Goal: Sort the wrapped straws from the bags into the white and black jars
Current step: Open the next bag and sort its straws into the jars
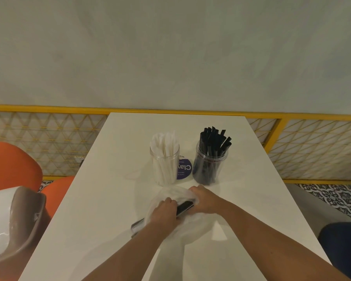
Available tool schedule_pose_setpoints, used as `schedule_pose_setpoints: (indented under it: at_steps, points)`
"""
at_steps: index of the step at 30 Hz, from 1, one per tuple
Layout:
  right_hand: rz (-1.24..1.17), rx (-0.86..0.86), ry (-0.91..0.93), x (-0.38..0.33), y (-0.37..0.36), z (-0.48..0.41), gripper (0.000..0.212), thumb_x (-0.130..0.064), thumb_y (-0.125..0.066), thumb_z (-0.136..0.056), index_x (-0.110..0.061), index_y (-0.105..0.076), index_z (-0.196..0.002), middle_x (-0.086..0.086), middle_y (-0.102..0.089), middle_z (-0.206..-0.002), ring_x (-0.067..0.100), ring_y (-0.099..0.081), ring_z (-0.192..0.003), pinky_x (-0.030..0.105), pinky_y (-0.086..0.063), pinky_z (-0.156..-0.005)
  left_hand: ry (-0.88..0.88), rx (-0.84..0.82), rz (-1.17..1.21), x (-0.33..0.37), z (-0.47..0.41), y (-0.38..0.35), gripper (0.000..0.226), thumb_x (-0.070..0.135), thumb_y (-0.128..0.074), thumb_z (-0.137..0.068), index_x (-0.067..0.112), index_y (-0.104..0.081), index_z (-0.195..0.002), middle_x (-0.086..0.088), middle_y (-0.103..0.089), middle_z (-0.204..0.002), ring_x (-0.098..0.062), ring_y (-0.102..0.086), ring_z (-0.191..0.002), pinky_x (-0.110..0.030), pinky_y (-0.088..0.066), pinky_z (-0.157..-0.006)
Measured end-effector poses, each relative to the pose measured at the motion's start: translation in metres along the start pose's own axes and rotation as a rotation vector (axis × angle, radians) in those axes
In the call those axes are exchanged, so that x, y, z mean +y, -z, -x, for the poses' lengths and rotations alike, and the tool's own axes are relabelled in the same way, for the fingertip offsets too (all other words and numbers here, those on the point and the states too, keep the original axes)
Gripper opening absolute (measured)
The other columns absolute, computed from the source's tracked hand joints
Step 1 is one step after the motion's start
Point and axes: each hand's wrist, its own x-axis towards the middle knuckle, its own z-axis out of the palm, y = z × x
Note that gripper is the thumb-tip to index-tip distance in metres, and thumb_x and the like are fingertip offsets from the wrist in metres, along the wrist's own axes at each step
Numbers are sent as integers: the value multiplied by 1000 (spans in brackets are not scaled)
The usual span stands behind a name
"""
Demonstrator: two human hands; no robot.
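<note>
Head view: black wrapped straws (185, 205) are gripped by the left hand (165, 208) inside a clear plastic bag (175, 193), itself clutched by the right hand (203, 200), near the white-straw jar (165, 164) and black-straw jar (209, 165).

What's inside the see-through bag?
Inside the bag are black straws. The left hand and right hand cover parts of them, so their number is hidden.
</note>
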Motion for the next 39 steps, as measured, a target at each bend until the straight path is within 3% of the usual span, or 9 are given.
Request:
schedule_pose_setpoints:
  at_steps: [2,4,16,21,26,31,34,36,39]
  points:
    - [56,62,-35,3,-1,-3,19,-13,-60,-85,-12,-53,-103,15,-53,-119,30,-52,-110,25,-36,-81,4,-3,-23,1,-1,0,32,27,-51,-92,12,-50,-120,-7,-51,-123,-24,-50,-113,-33,-41,-94]
    - [62,121,-78,6,0,-5,20,-3,-51,-86,-20,-49,-75,18,-59,-115,31,-55,-108,21,-34,-75,19,-5,-6,1,0,0,29,25,-51,-92,14,-51,-119,-7,-55,-123,-24,-53,-114,-33,-41,-98]
    - [-61,47,-323,12,-3,-4,12,-8,-48,-93,-3,-53,-103,12,-57,-90,32,-66,-87,29,-53,-61,18,-149,275,-9,2,14,38,28,-50,-89,21,-49,-127,-3,-58,-126,-22,-53,-116,-32,-40,-99]
    - [-136,6,-401,16,2,3,16,-10,-45,-94,-4,-49,-79,9,-54,-67,11,-52,-33,21,-45,-40,-124,-217,340,-5,6,36,27,29,-58,-88,13,-61,-109,-2,-60,-91,-14,-53,-83,-16,-37,-63]
    - [-222,-58,-332,21,8,12,22,-23,-53,-90,-10,-52,-108,2,-57,-81,9,-55,-54,16,-42,-46,-161,-255,767,-7,7,57,15,17,-68,-82,15,-62,-95,-1,-63,-77,-12,-59,-64,-25,-50,-67]
    - [86,-237,-354,18,16,18,15,-26,-54,-89,-19,-45,-79,0,-54,-74,10,-51,-53,17,-40,-46,-172,-213,1108,-3,6,74,5,12,-66,-85,11,-63,-90,-4,-66,-74,-16,-60,-66,-27,-52,-71]
    - [109,-285,-319,8,31,24,38,-22,-59,-86,-15,-45,-121,5,-54,-106,16,-55,-76,21,-45,-57,-147,-182,1268,2,7,83,5,13,-62,-89,8,-62,-90,-5,-66,-75,-15,-61,-63,-23,-52,-65]
    - [140,-189,-187,-2,44,24,63,-24,-65,-84,-11,-35,-138,9,-48,-130,23,-56,-103,27,-48,-75,-137,-161,1352,5,6,88,7,14,-61,-90,7,-61,-89,-5,-65,-74,-14,-59,-60,-22,-50,-61]
    - [-75,105,81,-30,63,27,45,-15,-62,-86,-5,-48,-128,4,-57,-104,15,-55,-90,19,-44,-72,-144,-139,1471,6,4,94,7,12,-58,-92,7,-61,-90,-5,-64,-71,-15,-57,-57,-25,-50,-59]
